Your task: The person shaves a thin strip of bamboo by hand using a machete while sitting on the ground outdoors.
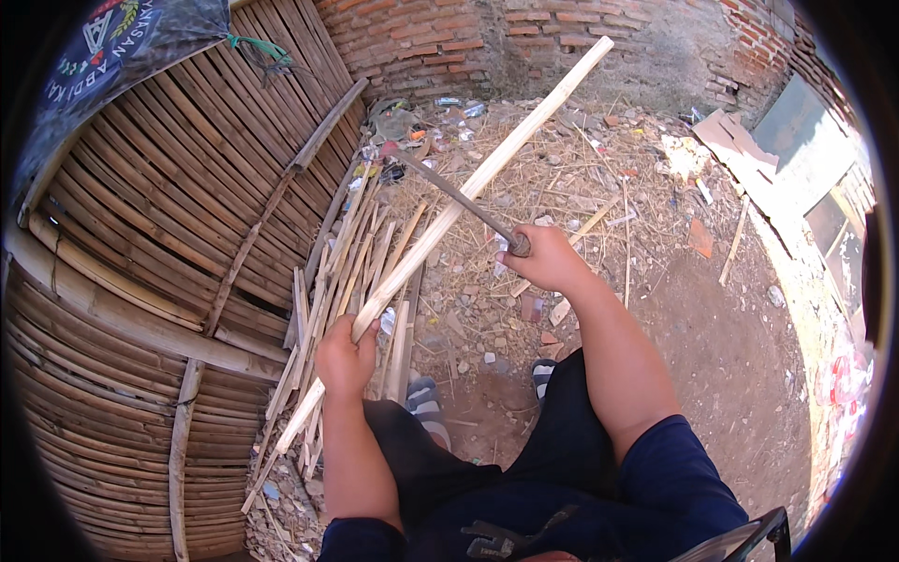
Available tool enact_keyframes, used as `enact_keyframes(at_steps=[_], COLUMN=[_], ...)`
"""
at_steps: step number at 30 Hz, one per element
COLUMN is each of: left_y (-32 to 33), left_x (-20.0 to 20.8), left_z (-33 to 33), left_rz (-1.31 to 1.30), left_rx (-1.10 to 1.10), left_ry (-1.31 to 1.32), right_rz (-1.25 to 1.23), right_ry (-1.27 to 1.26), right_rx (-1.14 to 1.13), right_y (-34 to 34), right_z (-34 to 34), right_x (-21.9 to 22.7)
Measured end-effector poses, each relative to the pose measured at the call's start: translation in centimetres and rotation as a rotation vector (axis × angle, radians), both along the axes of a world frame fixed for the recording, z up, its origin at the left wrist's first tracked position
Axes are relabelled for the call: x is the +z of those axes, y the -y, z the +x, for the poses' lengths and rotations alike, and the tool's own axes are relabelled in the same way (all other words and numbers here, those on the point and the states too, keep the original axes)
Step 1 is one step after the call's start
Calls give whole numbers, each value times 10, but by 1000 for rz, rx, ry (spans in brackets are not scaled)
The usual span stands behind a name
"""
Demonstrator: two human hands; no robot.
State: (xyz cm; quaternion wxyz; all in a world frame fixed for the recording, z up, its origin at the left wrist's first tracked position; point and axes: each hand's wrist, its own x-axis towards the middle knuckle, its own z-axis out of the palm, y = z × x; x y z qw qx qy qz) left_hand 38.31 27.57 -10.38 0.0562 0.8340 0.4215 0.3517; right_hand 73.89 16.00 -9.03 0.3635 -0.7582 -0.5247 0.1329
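A long pale strip of split wood or bamboo [506,155] slants from the lower left up to the far right. My left hand [346,358] is wrapped round its lower part, in front of my left knee. In my right hand [545,257] is the handle of a long machete-like knife [459,195], its narrow dark blade pointing up and to the left. The blade crosses the strip near its middle; whether it cuts into the wood I cannot tell. Both hands are closed.
Many loose split strips [346,267] lie on the ground beside a bamboo-slat wall [178,197] on the left. A brick wall [421,47] closes the far side. Rubble, straw and litter cover the ground [562,187]. Flat boards [740,145] lean at the right. My sandalled feet [426,401] stand below.
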Motion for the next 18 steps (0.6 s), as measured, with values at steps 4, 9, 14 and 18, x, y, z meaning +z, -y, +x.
enact_keyframes(at_steps=[4, 9, 14, 18], left_y=[6, 8, 1, 2], left_x=[1, -5, -4, 0], left_z=[17, 16, 8, 11], left_rz=[-93, -112, -188, -265], left_rx=[-5, -77, -75, -74], left_ry=[-54, -50, -63, -61], right_rz=[-121, -156, -45, -86], right_ry=[153, 265, 20, 92], right_rx=[166, 319, -26, 65], right_y=[4, -2, 0, 2], right_z=[-44, -55, -6, -23], right_x=[5, 10, 12, -1])
